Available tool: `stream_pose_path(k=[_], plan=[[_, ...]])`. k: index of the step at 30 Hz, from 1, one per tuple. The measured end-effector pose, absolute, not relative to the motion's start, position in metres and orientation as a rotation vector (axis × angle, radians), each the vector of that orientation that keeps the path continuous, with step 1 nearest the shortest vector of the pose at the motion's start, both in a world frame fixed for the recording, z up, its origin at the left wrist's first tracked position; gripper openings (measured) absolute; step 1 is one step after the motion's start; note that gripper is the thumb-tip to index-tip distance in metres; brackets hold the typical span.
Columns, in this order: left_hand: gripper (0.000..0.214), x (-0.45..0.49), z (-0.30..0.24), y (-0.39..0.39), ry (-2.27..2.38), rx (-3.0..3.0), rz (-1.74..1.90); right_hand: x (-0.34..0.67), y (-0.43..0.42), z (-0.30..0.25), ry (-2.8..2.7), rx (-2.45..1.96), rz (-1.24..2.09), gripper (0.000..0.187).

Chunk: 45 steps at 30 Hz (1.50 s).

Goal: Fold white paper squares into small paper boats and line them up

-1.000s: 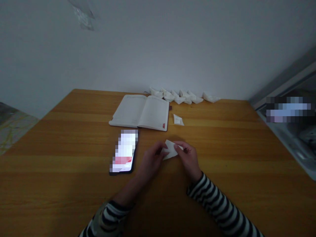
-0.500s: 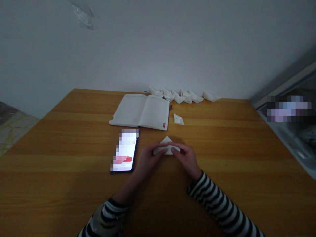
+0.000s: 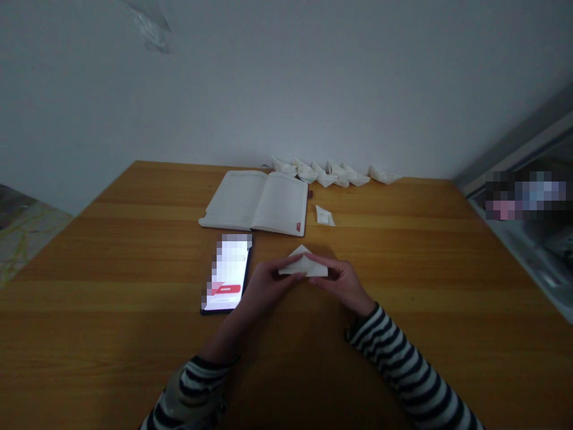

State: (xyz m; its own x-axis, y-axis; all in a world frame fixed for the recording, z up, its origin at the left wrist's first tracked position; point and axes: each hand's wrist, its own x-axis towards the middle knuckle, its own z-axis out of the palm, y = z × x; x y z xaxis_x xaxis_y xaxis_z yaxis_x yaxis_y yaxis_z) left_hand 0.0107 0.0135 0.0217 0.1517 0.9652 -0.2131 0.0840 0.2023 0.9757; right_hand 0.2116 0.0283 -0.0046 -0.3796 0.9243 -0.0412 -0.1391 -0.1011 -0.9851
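A small piece of white folded paper [image 3: 305, 266], with a peak at the top and a wide straight bottom edge, is held up between my two hands near the middle of the table. My left hand [image 3: 268, 286] pinches its left side, forefinger along the upper face and thumb at the lower edge. From the other side my right hand [image 3: 342, 285] grips it, its forefinger meeting the left one near the paper's centre and its thumb below the bottom edge. The remaining fingers of both hands are mostly hidden behind.
An open notebook [image 3: 237, 200] lies beyond my hands, with a lit phone [image 3: 228, 272] left of them. Several folded paper boats [image 3: 324, 174] line the wall side of the wooden table [image 3: 403, 239]. A small folded paper piece [image 3: 324, 216] lies right of the notebook.
Both thumbs have slid down from the paper's face to its lower edge, so more of its front shows. My right hand and sleeve have shifted slightly right.
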Motion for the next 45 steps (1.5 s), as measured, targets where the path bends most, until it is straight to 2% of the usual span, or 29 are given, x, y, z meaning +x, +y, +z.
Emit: stream_pose_path(k=[11, 18, 21, 26, 37, 45], plan=[[0.047, 0.011, 0.022, 0.013, 1.212, 1.065, 0.906, 0.21, 0.028, -0.004, -1.314, -0.904, 1.592, 0.046], [0.064, 0.014, 0.025, 0.011, 1.219, 1.033, 0.914, 0.21, 0.028, -0.007, -1.293, -0.89, 1.584, 0.053], [0.063, 0.015, 0.028, 0.011, 1.211, 1.053, 0.929, 0.21, 0.028, -0.006, -1.261, -0.897, 1.587, 0.05], [0.064, 0.014, 0.028, 0.012, 1.211, 1.056, 0.935, 0.209, 0.027, -0.005, -1.236, -0.864, 1.654, 0.058], [0.062, 0.016, 0.021, 0.011, 1.182, 1.072, 0.944, 0.206, 0.028, -0.009, -1.22, -0.901, 1.575, 0.053], [0.059, 0.016, 0.012, 0.014, 1.17, 1.0, 1.004, 0.202, 0.027, -0.015, -1.179, -0.959, 1.479, 0.034]])
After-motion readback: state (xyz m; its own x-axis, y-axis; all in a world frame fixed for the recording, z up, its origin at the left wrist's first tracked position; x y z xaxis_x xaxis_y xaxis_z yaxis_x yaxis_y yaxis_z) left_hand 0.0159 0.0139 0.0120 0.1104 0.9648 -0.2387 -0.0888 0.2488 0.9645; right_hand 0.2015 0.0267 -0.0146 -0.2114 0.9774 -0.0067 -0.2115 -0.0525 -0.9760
